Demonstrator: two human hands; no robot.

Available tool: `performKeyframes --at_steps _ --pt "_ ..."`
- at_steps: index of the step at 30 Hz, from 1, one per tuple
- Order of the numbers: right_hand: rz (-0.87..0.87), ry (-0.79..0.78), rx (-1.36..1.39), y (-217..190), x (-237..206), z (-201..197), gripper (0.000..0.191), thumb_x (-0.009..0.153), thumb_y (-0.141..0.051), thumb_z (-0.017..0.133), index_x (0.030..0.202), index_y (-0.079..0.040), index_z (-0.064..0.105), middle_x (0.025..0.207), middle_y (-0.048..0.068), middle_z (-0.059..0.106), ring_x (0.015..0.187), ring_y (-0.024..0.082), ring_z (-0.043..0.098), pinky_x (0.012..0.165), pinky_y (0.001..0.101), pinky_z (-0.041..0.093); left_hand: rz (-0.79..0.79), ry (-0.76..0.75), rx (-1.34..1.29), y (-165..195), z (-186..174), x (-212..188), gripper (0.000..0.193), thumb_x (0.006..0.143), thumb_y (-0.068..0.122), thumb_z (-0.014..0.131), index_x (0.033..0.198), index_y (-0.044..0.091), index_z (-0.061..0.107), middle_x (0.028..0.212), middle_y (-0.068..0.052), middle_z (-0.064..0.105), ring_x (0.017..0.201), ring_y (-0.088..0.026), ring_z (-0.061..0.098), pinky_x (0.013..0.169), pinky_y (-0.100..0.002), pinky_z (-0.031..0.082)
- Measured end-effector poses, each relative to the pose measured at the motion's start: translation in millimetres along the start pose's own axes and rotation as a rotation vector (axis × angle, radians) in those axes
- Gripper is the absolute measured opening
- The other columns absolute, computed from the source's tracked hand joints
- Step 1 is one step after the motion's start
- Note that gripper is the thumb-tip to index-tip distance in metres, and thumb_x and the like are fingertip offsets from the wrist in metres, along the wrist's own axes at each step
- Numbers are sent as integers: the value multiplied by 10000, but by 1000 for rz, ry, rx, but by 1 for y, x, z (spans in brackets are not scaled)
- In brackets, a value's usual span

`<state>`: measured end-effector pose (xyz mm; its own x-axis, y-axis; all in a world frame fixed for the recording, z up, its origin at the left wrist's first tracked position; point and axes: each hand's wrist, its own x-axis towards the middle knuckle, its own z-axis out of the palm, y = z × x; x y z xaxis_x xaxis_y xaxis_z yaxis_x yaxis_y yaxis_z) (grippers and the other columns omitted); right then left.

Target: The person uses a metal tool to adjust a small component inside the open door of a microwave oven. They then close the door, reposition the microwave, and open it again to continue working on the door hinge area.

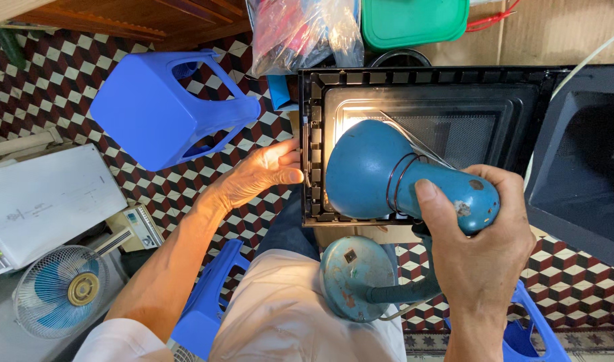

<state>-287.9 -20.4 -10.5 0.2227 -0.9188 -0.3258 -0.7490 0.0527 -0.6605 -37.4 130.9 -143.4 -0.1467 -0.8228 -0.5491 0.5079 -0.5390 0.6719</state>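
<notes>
My right hand [478, 251] grips the neck of a blue desk lamp head [380, 171], whose shade points down onto a black microwave door [427, 107] lying flat in front of me. The lamp lights the door's inner window. Its round blue base [350, 275] rests below near my lap, joined by a flexible neck. My left hand [263, 173] rests on the door's left edge, fingers curled against the frame.
A blue plastic stool [166, 107] lies tipped on the checkered floor at the left. A small fan [62, 291] and a white appliance [45, 201] sit at lower left. The black microwave body [582, 167] stands at right. A plastic bag [303, 30] and green container [414, 20] lie beyond.
</notes>
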Motion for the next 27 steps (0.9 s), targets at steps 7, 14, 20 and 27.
performKeyframes --at_steps 7,14,20,27 --pt "4 3 -73 6 3 3 407 916 -292 824 1156 -16 643 901 109 718 746 176 724 626 271 584 -126 22 7 -9 -14 11 590 976 259 659 1501 35 510 1399 -69 645 1247 -155 626 1096 -335 507" --pt "102 37 -103 5 5 5 401 910 -309 810 1147 -34 639 927 111 694 733 182 707 601 286 586 -99 10 128 0 -11 12 537 986 244 653 1465 27 541 1388 -90 667 1242 -145 638 1101 -319 486" --pt "91 33 -98 6 9 10 381 926 -294 813 1140 -33 635 920 98 696 750 181 714 627 288 590 -112 61 259 9 1 5 491 1005 241 618 1444 32 546 1307 -117 729 1127 -113 626 1003 -298 493" --pt "86 39 -73 5 9 10 398 920 -293 831 1144 -28 636 954 101 692 793 170 702 670 289 585 -61 123 496 1 3 7 278 1040 259 611 1126 -4 585 935 -74 739 844 -65 561 804 -272 520"
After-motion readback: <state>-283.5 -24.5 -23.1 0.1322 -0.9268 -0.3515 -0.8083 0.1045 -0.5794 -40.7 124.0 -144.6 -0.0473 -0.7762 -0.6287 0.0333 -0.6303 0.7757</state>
